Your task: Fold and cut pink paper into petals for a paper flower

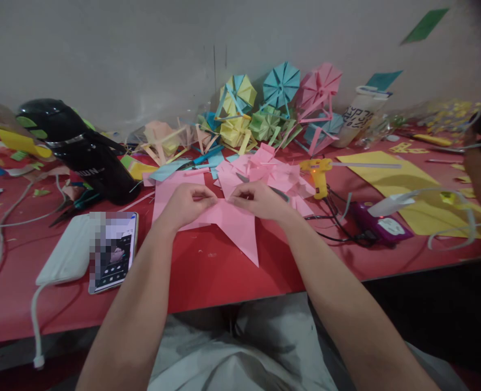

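My left hand (190,205) pinches the edge of a pink sheet of paper (237,231) between thumb and fingers. Close beside it, my right hand (260,202) grips the same sheet, its fingertips bent down onto the paper. One pointed corner of the sheet hangs toward the table's front edge. Another pink sheet (163,198) lies flat behind my left hand. Beyond my right hand sits a heap of folded pink paper pieces (271,168). Dark, curved parts of a tool show around my right hand, mostly hidden by it.
Several folded paper lanterns (281,86) stand against the wall. At left are a black bottle (97,157), pliers (75,205), a white power bank (67,252) and a phone (116,255). Rightward lie a yellow glue gun (318,176), a purple power strip (381,224) and yellow paper (403,184).
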